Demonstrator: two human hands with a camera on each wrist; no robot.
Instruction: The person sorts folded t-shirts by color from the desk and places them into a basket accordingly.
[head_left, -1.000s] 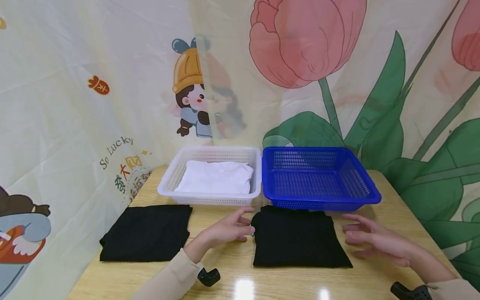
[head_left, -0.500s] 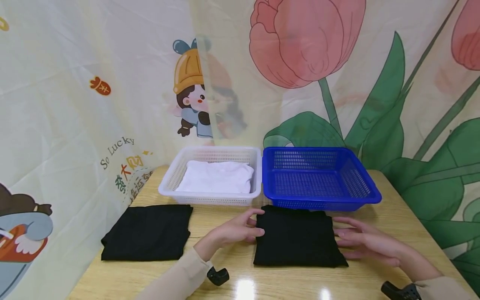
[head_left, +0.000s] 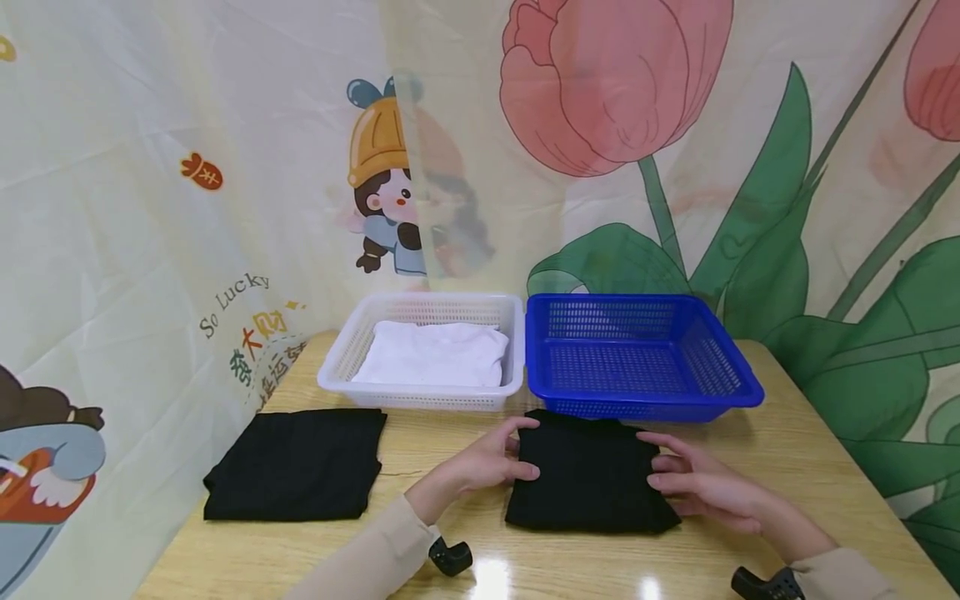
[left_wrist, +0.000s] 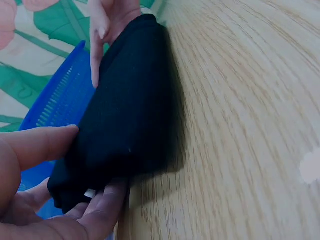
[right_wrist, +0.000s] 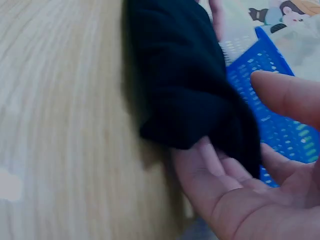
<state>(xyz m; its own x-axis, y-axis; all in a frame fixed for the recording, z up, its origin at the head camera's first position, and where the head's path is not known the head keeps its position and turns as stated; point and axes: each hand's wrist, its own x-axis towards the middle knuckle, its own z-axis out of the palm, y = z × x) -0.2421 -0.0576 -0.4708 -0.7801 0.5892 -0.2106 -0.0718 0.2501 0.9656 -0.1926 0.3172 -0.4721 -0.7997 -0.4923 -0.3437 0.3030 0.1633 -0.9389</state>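
A folded black garment [head_left: 585, 483] lies on the wooden table in front of the blue basket [head_left: 645, 405]. My left hand [head_left: 487, 458] holds its left edge, thumb over the top and fingers tucked underneath. A small white tag [left_wrist: 90, 193] shows by those fingers in the left wrist view. At the right edge is my right hand [head_left: 708, 483], some fingers [right_wrist: 205, 170] beneath the cloth. In the right wrist view its thumb stands apart from the fabric. Both sides of the garment curve upward slightly, and its underside is hidden.
A second folded black garment [head_left: 296, 467] lies at the left of the table [head_left: 420, 433]. Behind, a white basket [head_left: 420, 398] containing a folded white garment [head_left: 431, 354] stands beside the blue one. A printed curtain [head_left: 262, 167] hangs close behind both baskets.
Both hands have closed in on the black garment from its two sides. Its left and right edges have been pushed inward, and my left hand has taken hold of the left edge.
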